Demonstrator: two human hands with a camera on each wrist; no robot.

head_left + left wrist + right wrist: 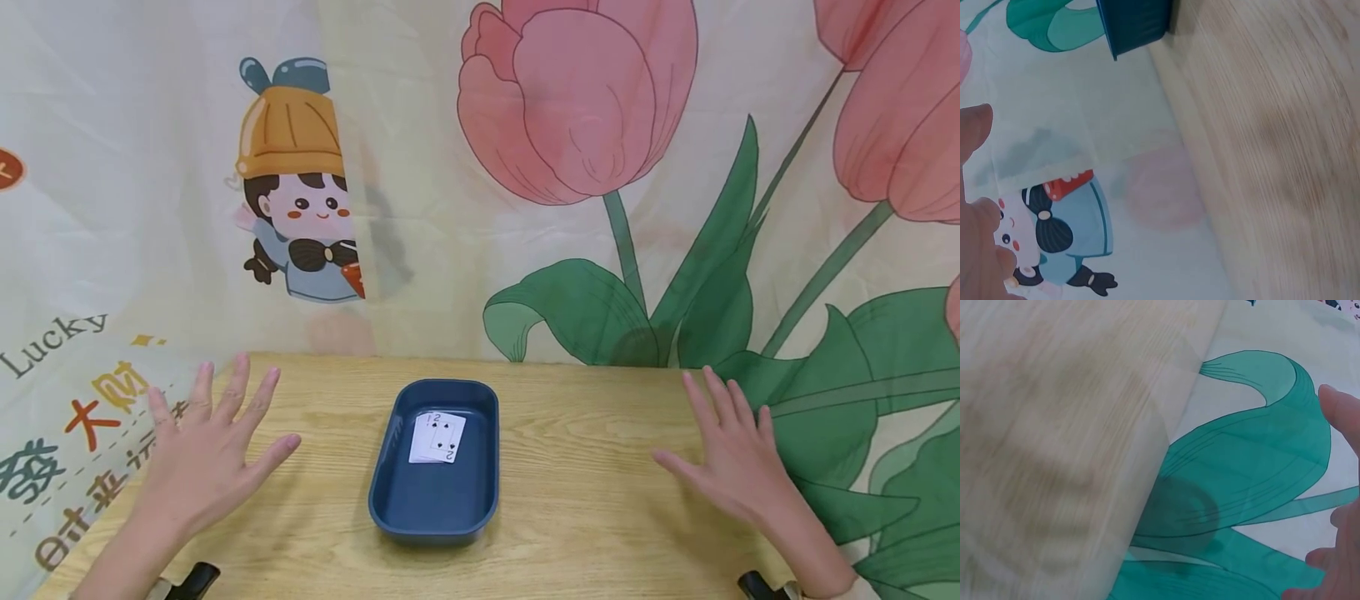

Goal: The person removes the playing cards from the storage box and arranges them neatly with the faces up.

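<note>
A dark blue rectangular tray (431, 508) with rounded corners stands on the wooden table between the two hands. Inside it, toward the far end, lies a small stack of playing cards (438, 437), slightly fanned, with a two of spades face up on top. To the tray's left, my left hand (206, 454) is held over the table with fingers spread and nothing in it. My right hand (731, 458) is spread the same way on the other side, also holding nothing. In the left wrist view, one corner of the tray (1138, 28) shows at the top.
The light wooden table (585, 467) ends at a hanging cloth (420, 250) printed with tulips, a cartoon figure and lettering. Dark wrist straps (193, 581) show at the lower edge of the head view. Soft hand shadows fall on the wood.
</note>
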